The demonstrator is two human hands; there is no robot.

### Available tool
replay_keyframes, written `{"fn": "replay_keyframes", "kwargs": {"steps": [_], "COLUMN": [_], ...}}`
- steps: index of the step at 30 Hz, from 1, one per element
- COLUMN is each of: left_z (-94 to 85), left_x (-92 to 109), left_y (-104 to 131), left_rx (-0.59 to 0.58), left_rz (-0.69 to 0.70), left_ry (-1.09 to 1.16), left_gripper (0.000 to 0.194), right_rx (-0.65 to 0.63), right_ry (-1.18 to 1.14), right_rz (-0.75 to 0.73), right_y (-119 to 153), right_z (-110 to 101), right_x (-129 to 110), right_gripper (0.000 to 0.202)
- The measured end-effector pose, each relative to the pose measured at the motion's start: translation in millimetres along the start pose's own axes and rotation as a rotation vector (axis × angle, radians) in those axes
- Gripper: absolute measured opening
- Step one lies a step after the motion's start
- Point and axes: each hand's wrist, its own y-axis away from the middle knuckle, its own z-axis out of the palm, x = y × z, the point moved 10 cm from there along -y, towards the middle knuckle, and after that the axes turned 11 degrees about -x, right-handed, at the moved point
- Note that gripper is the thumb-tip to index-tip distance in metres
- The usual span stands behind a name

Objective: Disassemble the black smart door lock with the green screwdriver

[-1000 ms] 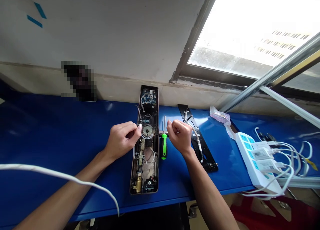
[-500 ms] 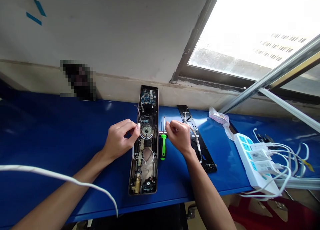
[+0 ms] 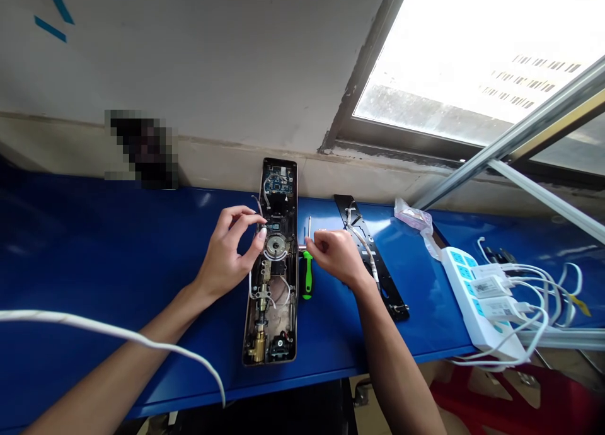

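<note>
A long narrow housing (image 3: 293,265) lies open on the blue table, with a circuit board (image 3: 278,181) at its far end, a round metal part (image 3: 275,247) mid-way and a brass fitting (image 3: 258,347) at the near end. My left hand (image 3: 234,249) is over its left edge, thumb and fingers apart, holding nothing that shows. Right of the housing, my right hand (image 3: 338,252) is curled closed beside a green-and-black screwdriver (image 3: 307,276); what it holds, if anything, is hidden. A black plate (image 3: 387,284) with a wrapped cable lies beyond it.
A white power strip (image 3: 466,296) with plugged-in adapters and cables stands at the right, near a plastic bag (image 3: 413,217). Across the lower left hangs a white cable (image 3: 118,334). A metal frame (image 3: 472,161) and red stool (image 3: 477,397) are at the right.
My left hand's thumb and fingers have spread apart. The right hand has shifted slightly left, closer to the screwdriver and housing. The view has shifted a little.
</note>
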Motion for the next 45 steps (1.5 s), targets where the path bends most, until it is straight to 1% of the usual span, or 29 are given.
{"fn": "replay_keyframes", "kwargs": {"steps": [3, 5, 7, 10, 13, 16, 18, 20, 24, 29, 34, 41, 45], "left_z": [0.1, 2.0, 6.1, 16.9, 27.9, 34.0, 34.6, 33.8, 32.6, 32.5, 31.1, 30.9, 31.7], "left_x": [-8, -16, -27, -43, -51, -54, -53, -52, -52, -52, -50, -47, -47], "left_y": [-1, -1, -1, 1, 2, 2, 1, 0, 0, 1, 1, 1, 0], "left_rx": [0.004, 0.007, 0.009, -0.006, -0.029, -0.050, -0.056, -0.055, -0.051, -0.073, -0.085, -0.074, -0.079], "left_rz": [-0.039, -0.076, -0.132, -0.225, -0.292, -0.333, -0.333, -0.323, -0.314, -0.296, -0.275, -0.265, -0.261], "left_ry": [0.066, 0.135, 0.227, 0.412, 0.596, 0.713, 0.755, 0.771, 0.761, 0.735, 0.703, 0.669, 0.663], "left_gripper": [0.018, 0.019, 0.023, 0.033, 0.044, 0.047, 0.045, 0.044, 0.040, 0.039, 0.035, 0.032, 0.031], "right_rx": [-0.180, -0.265, -0.313, -0.325, -0.280, -0.176, -0.083, 0.006, 0.112, 0.160, 0.191, 0.243, 0.289], "right_ry": [-0.003, -0.003, -0.007, -0.028, -0.086, -0.178, -0.250, -0.321, -0.448, -0.594, -0.702, -0.696, -0.628], "right_rz": [0.017, 0.049, 0.095, 0.148, 0.158, 0.155, 0.157, 0.161, 0.184, 0.232, 0.267, 0.269, 0.251], "right_y": [0, 1, 1, 0, 0, 0, 0, 0, 3, 5, 6, 8, 9], "right_z": [17, 28, 37, 43, 37, 21, 9, -1, -9, -10, -13, -11, -15], "right_x": [2, 7, 15, 25, 27, 26, 25, 26, 32, 43, 52, 57, 57], "right_gripper": [0.054, 0.054, 0.045, 0.034, 0.033, 0.038, 0.040, 0.038, 0.034, 0.025, 0.027, 0.028, 0.026]}}
